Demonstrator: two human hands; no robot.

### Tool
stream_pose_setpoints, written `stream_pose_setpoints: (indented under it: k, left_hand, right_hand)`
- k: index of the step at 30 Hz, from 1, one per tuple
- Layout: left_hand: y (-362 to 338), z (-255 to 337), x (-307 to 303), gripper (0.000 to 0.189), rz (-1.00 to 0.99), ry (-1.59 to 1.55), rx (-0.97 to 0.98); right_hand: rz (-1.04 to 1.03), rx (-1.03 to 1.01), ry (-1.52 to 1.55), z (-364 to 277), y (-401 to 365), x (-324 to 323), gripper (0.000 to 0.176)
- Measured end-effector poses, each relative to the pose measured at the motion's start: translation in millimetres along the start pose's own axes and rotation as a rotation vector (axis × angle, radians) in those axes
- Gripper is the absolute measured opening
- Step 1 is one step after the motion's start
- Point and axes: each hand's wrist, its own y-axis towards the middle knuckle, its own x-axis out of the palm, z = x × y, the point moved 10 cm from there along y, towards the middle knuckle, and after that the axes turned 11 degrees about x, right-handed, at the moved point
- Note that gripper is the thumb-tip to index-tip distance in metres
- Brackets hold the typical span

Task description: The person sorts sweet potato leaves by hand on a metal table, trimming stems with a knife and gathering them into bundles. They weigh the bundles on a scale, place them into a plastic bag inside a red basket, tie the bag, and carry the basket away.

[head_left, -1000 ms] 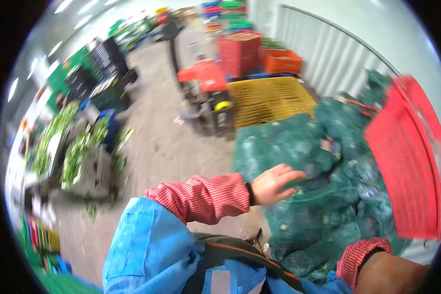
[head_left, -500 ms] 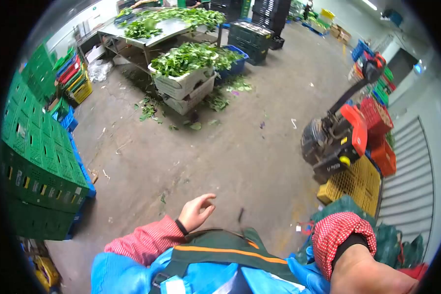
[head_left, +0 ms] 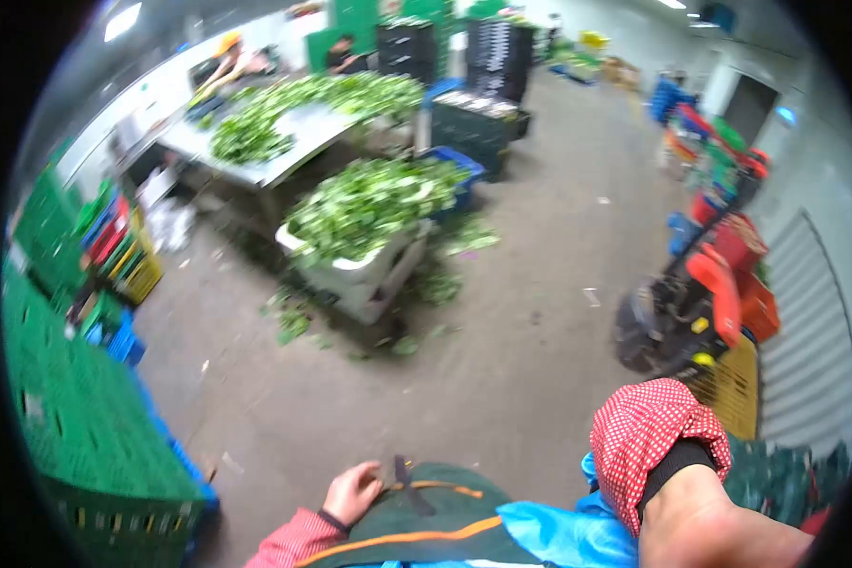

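Observation:
My left hand [head_left: 352, 492] hangs low beside the dark green apron [head_left: 435, 516] with orange trim. Its fingers are loosely bent, apart from the thumb, and hold nothing I can see. My right hand [head_left: 719, 535] is raised close to the camera at the lower right; a red checked cuff shows above the wrist, and its fingers are hidden. Ahead on the floor, a white crate [head_left: 360, 275] is heaped with leafy greens [head_left: 374, 204]. More greens lie on the steel table [head_left: 317, 133] behind it.
Green crates [head_left: 95, 398] are stacked along the left. A red and black pallet truck [head_left: 677, 308] stands at right beside a yellow crate [head_left: 729, 383]. Beyond the white crate are a blue tub [head_left: 459, 180] and black crates [head_left: 497, 57]. People [head_left: 232, 62] are behind the table.
My view has tilted up and come nearer the white crate and table, and people at the back now show. My left hand sits lower, its fingers more bent. My right hand stays raised.

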Motion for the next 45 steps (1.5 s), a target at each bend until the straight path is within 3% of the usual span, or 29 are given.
stream_pose_setpoints:
  k: [4, 5, 8, 11, 14, 15, 17, 18, 19, 20, 23, 26, 28, 32, 35, 37, 39, 42, 45]
  left_hand:
    - [16.7, -33.5, -116.5, 0.034, 0.157, -0.042, -0.113]
    - [9.1, -56.7, -139.8, 0.033, 0.263, -0.097, -0.159]
    - [3.1, -120.9, -184.0, 0.032, 0.339, -0.246, -0.309]
    - [7.8, -200.8, -228.9, 0.029, 0.315, -0.378, -0.406]
    - [45.9, -255.5, -319.7, 0.029, 0.378, -0.402, -0.438]
    - [58.2, -280.6, -355.3, 0.027, 0.484, -0.418, -0.371]
    - [89.8, -314.3, -432.4, 0.031, 0.517, -0.313, -0.375]
    - [110.6, -325.5, -471.1, 0.032, 0.517, -0.221, -0.357]
    - [134.9, -334.7, -504.3, 0.032, 0.531, -0.221, -0.337]
    - [156.8, -341.5, -534.9, 0.032, 0.542, -0.223, -0.328]
    - [231.9, -368.0, -604.4, 0.032, 0.467, -0.27, -0.278]
    - [326.8, -395.4, -661.3, 0.033, 0.308, -0.269, -0.197]
    - [397.1, -398.3, -715.8, 0.032, 0.277, -0.221, -0.107]
    - [532.4, -436.2, -829.9, 0.038, 0.335, -0.153, 0.022]
    - [621.5, -478.5, -920.8, 0.052, 0.439, -0.131, 0.066]
    - [675.1, -499.6, -981.0, 0.059, 0.526, -0.067, 0.122]
    - [733.5, -511.0, -1039.5, 0.062, 0.593, 0.008, 0.181]
    - [829.5, -513.0, -1090.4, 0.067, 0.596, 0.159, 0.253]
    - [935.9, -532.2, -1103.3, 0.072, 0.526, 0.283, 0.205]
  right_hand:
    - [0.029, 0.159, 0.163, 58.0, -44.0, 125.0, 0.017]
    - [0.058, 0.189, 0.183, 69.8, -54.3, 156.8, 0.016]
    - [0.144, 0.235, 0.282, 96.7, -94.0, 245.1, 0.015]
    - [0.25, 0.247, 0.382, 109.8, -147.7, 340.0, 0.014]
    - [0.205, 0.236, 0.458, 116.8, -193.3, 448.5, 0.022]
    - [0.204, 0.248, 0.39, 122.9, -206.4, 495.3, 0.025]
    - [0.199, 0.255, 0.239, 135.8, -230.6, 584.9, 0.03]
    - [0.158, 0.384, 0.309, 157.5, -252.3, 619.6, 0.051]
    - [0.656, 0.483, 0.373, 179.6, -292.1, 629.3, 0.058]
    - [0.377, 0.652, 0.413, 199.2, -313.8, 670.3, 0.06]
    - [-0.21, 1.105, 0.203, 225.5, -420.4, 790.1, 0.058]
    - [-0.892, 1.185, -0.04, 221.0, -530.4, 884.4, 0.058]
    - [-1.063, 1.209, -0.139, 219.1, -603.4, 927.0, 0.061]
    - [-1.234, 1.201, -0.184, 250.4, -709.3, 1036.4, 0.07]
    - [-1.199, 1.111, -0.184, 301.3, -747.9, 1142.2, 0.075]
    - [-1.354, 1.117, -0.173, 327.6, -770.5, 1213.7, 0.075]
    - [-1.317, 0.959, -0.131, 348.3, -779.6, 1273.4, 0.077]
    - [-1.383, 0.854, -0.161, 374.7, -828.3, 1338.4, 0.075]
    - [-1.426, 0.895, -0.325, 417.1, -883.4, 1368.1, 0.068]
